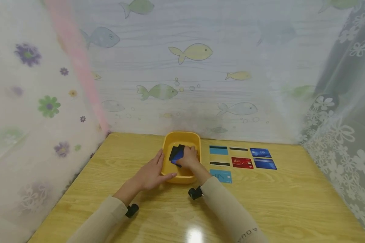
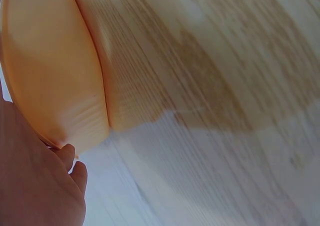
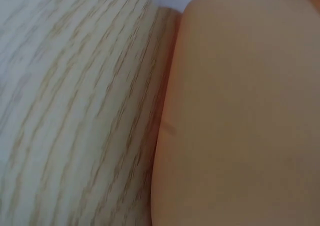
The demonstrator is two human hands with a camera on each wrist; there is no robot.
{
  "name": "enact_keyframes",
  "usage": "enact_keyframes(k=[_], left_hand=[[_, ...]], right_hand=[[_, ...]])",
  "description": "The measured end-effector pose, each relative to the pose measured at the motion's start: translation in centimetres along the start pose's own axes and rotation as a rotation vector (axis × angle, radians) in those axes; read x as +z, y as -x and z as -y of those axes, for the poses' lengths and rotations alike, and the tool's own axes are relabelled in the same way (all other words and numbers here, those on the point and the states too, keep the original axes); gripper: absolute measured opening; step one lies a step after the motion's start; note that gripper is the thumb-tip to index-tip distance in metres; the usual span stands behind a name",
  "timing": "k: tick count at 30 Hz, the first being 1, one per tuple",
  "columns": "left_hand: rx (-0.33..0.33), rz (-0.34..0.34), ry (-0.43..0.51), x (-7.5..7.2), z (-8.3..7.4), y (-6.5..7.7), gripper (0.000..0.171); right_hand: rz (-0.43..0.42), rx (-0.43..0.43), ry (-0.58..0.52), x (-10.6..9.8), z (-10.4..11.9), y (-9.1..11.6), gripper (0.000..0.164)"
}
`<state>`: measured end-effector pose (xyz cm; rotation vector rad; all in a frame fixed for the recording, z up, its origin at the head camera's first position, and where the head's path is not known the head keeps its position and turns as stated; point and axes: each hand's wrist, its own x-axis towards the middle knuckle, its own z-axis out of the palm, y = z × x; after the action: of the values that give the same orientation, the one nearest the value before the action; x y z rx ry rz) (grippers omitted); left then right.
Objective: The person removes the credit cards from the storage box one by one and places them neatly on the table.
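Note:
A yellow plastic box (image 1: 182, 180) stands at the back middle of the table. My left hand (image 1: 149, 173) rests against its left side, fingers extended along the wall and thumb reaching over the front rim. In the left wrist view, fingertips touch the box wall (image 2: 55, 71). Inside the box, my right hand (image 1: 190, 158) pinches a blue card (image 1: 177, 157), its fingertips partly hidden behind the hand. Black cards (image 1: 173, 153) lie beside and under it in the box. The right wrist view shows only the outer box wall (image 3: 240, 111) and wood grain.
Right of the box, several cards lie spread on the wooden table (image 1: 292, 195): a red VIP card (image 1: 242, 162), blue cards (image 1: 260, 153), a light blue card (image 1: 221, 176) and striped ones (image 1: 218, 150). A fish-patterned curtain (image 1: 188, 74) hangs behind the table.

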<state>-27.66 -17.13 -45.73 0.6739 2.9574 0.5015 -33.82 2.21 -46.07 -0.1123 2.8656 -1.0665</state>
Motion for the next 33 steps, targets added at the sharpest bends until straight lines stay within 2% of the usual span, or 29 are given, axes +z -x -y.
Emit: enact_keyframes(k=[9, 16, 19, 26, 33], left_hand=[[0.0, 0.009, 0.005, -0.05, -0.04, 0.04, 0.116], [-0.001, -0.003, 0.009, 0.02, -0.01, -0.14, 0.117], [0.001, -0.004, 0.013, 0.07, 0.07, -0.23, 0.116], [-0.004, -0.015, 0.018, 0.28, 0.33, -0.45, 0.115], [0.016, -0.016, -0.005, 0.3, 0.41, -0.48, 0.114]], right_hand=[[0.003, -0.001, 0.001, -0.11, 0.07, 0.01, 0.064], [-0.027, -0.014, -0.144, -0.14, 0.0, 0.07, 0.05], [-0.055, -0.031, -0.16, -0.15, -0.03, 0.05, 0.045], [-0.112, -0.085, -0.198, -0.16, 0.11, -0.14, 0.044], [-0.105, -0.103, -0.263, -0.22, 0.27, -0.09, 0.039]])
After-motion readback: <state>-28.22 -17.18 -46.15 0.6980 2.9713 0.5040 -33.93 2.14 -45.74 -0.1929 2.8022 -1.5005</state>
